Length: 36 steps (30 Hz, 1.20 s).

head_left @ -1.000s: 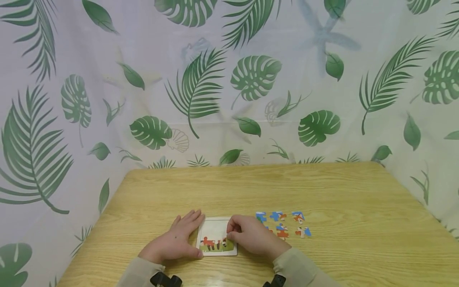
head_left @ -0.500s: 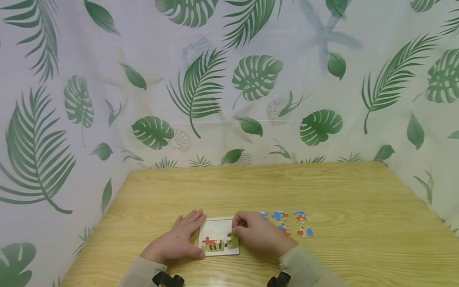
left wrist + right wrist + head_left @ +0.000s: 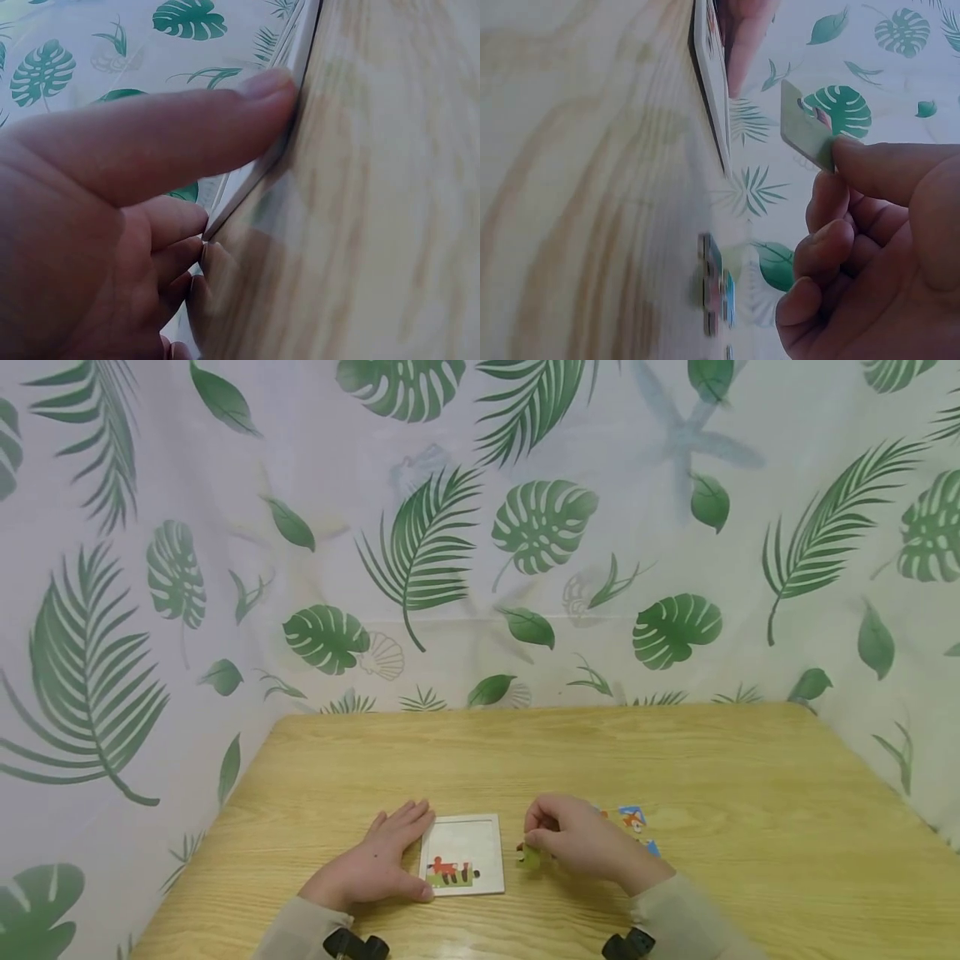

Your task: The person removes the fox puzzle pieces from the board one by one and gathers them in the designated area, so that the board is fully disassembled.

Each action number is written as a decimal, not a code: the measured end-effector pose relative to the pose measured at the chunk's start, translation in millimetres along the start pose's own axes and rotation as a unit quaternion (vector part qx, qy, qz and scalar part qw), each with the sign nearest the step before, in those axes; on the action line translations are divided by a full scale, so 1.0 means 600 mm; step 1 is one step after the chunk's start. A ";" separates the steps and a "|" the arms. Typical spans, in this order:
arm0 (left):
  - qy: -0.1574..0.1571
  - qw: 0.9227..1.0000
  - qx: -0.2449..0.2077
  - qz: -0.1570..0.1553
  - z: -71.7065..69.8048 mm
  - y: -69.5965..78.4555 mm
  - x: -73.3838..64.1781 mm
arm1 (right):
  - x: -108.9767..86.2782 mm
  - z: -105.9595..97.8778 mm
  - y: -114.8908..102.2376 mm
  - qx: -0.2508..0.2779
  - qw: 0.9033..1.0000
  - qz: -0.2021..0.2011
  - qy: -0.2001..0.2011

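A white puzzle tray [image 3: 472,839] lies on the table with a few joined pieces [image 3: 450,872] along its bottom, red and dark legs over green. My left hand [image 3: 375,858] rests at the tray's left side, fingers fairly straight; the thumb [image 3: 262,97] touches the tray's edge in the left wrist view. To the right of the tray, my right hand [image 3: 581,839] pinches a green puzzle piece [image 3: 529,857] between thumb and forefinger. In the right wrist view this puzzle piece [image 3: 804,129] is held clear of the table, its other fingers curled beneath.
Loose blue and orange puzzle pieces [image 3: 632,817] lie beyond my right hand, which partly hides them. The wooden table [image 3: 750,793] reaches back to a leaf-patterned cloth [image 3: 450,568]. Black wrist cameras [image 3: 356,945] sit on both wrists.
My right hand has lifted the green puzzle piece out of the tray's lower right corner and moved it right, off the tray. The left hand stays at the tray's side.
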State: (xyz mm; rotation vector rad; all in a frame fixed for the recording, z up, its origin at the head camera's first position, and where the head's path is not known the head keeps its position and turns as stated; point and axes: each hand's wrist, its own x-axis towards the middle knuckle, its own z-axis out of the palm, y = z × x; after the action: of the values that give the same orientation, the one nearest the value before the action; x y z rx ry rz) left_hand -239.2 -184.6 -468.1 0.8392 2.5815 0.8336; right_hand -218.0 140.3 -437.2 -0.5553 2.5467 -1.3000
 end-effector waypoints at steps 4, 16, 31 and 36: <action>0.000 1.000 -0.002 -0.003 0.002 0.000 0.001 | -0.015 -0.016 0.014 -0.003 1.000 -0.001 -0.001; -0.002 1.000 -0.003 -0.013 -0.002 -0.001 -0.005 | -0.044 -0.056 0.048 0.038 0.999 0.014 -0.023; -0.005 1.000 -0.006 -0.010 -0.001 -0.001 -0.001 | -0.090 -0.107 0.088 -0.013 0.999 0.035 -0.002; -0.004 1.000 -0.008 -0.009 -0.001 -0.002 -0.001 | -0.100 -0.118 0.094 -0.014 0.999 0.040 -0.001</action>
State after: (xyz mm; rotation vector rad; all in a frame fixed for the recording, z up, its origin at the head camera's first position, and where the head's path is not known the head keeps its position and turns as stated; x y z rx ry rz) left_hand -239.6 -185.8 -468.1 0.8119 2.5687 0.8429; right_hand -202.6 248.0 -439.9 -0.4556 2.5600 -1.2386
